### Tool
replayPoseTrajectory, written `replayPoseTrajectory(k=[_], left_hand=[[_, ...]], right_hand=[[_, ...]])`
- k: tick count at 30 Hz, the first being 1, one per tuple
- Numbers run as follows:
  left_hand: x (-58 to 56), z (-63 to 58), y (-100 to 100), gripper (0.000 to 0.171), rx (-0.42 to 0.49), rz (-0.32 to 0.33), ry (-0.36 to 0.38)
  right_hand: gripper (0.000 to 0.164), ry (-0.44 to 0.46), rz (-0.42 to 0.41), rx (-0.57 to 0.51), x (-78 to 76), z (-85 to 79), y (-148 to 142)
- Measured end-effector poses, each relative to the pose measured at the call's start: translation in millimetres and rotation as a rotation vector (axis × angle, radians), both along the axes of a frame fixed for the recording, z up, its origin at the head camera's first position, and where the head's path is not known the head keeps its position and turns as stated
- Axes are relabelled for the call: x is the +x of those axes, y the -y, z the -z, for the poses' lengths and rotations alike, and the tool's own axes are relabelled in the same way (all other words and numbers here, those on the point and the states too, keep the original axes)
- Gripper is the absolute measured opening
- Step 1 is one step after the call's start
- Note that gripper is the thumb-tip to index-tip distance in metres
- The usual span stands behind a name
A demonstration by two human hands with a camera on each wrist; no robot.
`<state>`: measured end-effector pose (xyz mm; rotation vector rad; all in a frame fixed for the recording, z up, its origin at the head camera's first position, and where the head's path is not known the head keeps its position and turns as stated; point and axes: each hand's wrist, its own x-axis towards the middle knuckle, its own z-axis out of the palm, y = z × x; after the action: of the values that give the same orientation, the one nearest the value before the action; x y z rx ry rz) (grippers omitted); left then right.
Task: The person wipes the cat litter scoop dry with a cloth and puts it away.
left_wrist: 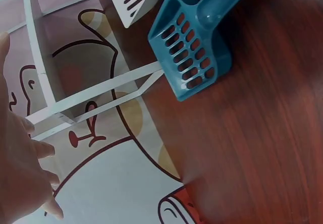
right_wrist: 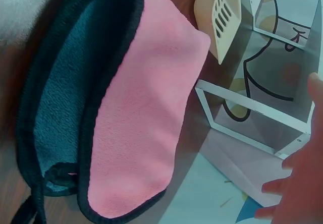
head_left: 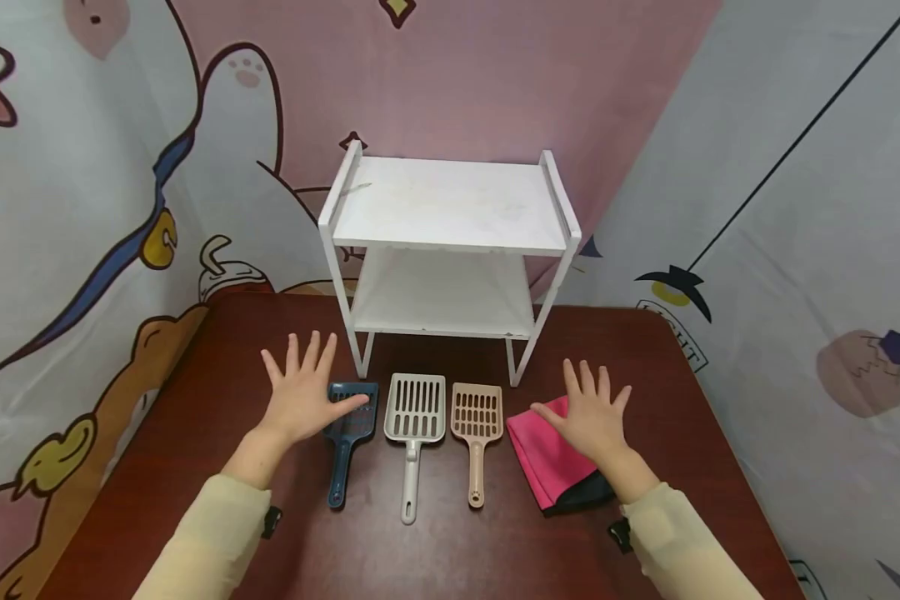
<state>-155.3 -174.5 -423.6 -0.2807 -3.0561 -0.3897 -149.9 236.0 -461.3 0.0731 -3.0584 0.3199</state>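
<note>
Spread fingers mark my left hand (head_left: 300, 404), held above the table beside a dark blue litter scoop (head_left: 340, 467); its thumb overlaps the scoop's head in the head view. In the left wrist view that slotted blue scoop (left_wrist: 189, 57) lies apart from the hand. A white litter scoop (head_left: 411, 475) and a beige litter scoop (head_left: 477, 467) lie in the same row, handles toward me. My right hand (head_left: 591, 417), fingers also spread, hovers over a folded pink cloth (head_left: 536, 454) with a dark lining, partly covering it in the head view. Neither hand holds anything.
Behind the scoops a white two-tier shelf (head_left: 450, 204) stands on the dark red-brown table (head_left: 450, 558), both tiers bare. Patterned cartoon curtains (head_left: 450, 75) hang close behind and at both sides.
</note>
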Motion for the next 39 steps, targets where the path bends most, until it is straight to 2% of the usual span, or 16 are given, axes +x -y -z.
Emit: replayPoseTrajectory(k=[10,16,25,31,39], left_hand=[[3.8,20.2,4,0.107,0.044,-0.03,0.044],[11.4,32.9,7,0.111,0.079,-0.061,0.072],[23.7,56.9,13,0.113,0.14,-0.13,0.153],[28.7,67.7,17,0.117,0.17,-0.187,0.199],[34.0,79.5,20,0.116,0.279,-0.255,0.302]], right_hand=[[0.094,0.076,0.005,0.029,2.6,6.9,3],[0.094,0.071,0.0,0.041,4.3,17.6,5],[0.101,0.058,-0.005,0.013,9.0,34.5,11],[0.103,0.065,-0.02,0.017,10.9,45.2,14],[0.105,0.087,-0.017,0.037,11.7,53.6,19]])
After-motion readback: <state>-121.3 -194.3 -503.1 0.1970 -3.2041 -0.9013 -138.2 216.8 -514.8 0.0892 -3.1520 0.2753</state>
